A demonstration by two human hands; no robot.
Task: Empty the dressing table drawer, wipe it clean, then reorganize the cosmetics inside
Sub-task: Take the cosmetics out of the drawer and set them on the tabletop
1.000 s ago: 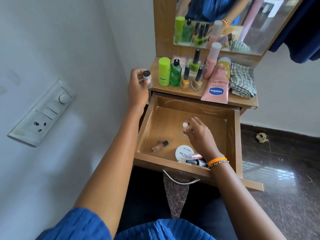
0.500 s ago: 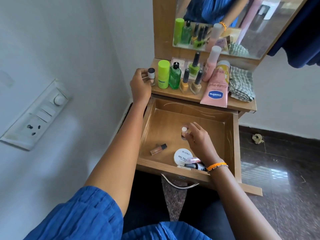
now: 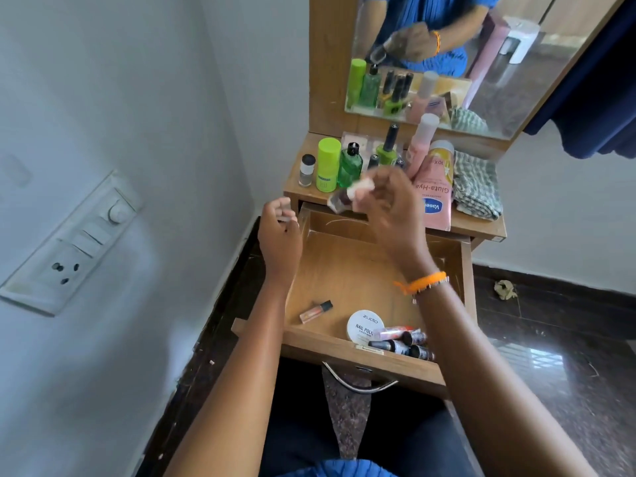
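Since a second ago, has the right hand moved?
Yes. The right hand has risen out of the drawer toward the shelf, holding a small bottle.

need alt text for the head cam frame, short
A person's right hand lifts a small, motion-blurred bottle above an open wooden drawer, while the empty left hand hovers by the drawer's left edge. A round nail polish remover tub and a few small bottles lie at the drawer's front; more bottles and a folded cloth sit on the shelf below the mirror.
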